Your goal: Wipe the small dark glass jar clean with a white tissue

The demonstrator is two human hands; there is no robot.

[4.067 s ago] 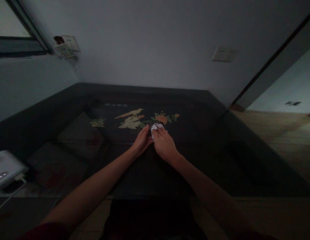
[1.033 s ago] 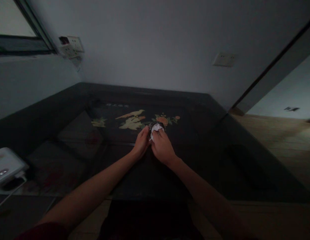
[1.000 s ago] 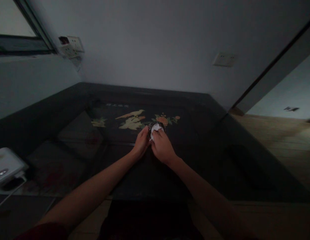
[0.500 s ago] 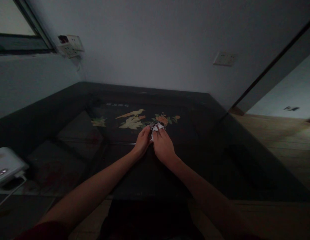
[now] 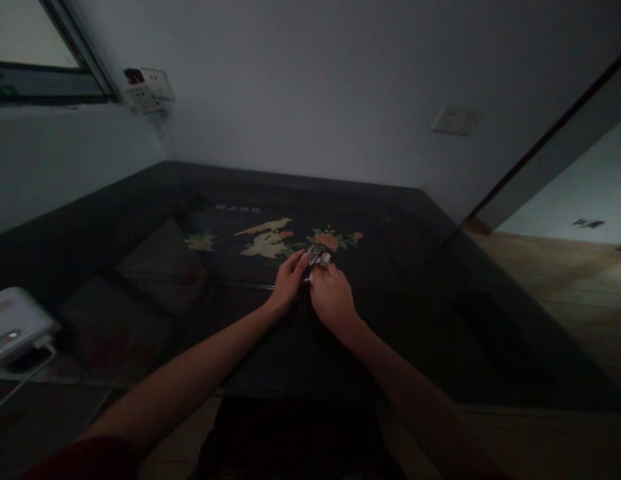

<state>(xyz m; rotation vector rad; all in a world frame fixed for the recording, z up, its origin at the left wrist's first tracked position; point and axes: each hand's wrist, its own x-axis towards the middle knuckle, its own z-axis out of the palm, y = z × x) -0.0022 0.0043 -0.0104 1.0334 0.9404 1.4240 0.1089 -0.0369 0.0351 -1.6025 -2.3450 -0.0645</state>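
The room is dim. Both my hands meet over the middle of a dark table. My left hand curls round the near left side of a small dark round object that stands on the table. My right hand is closed on a bit of white tissue and presses it against that object. Most of the tissue is hidden under my right fingers. What the round object is I cannot make out.
A bird and flower picture decorates the table top just beyond my hands. A white device with a cable lies at the left edge. Wall sockets and a switch plate sit on the walls. Wooden floor lies to the right.
My right hand has slid down over the round object, so less white tissue shows than a second ago. My left hand stays on its left side. The view shifted slightly.
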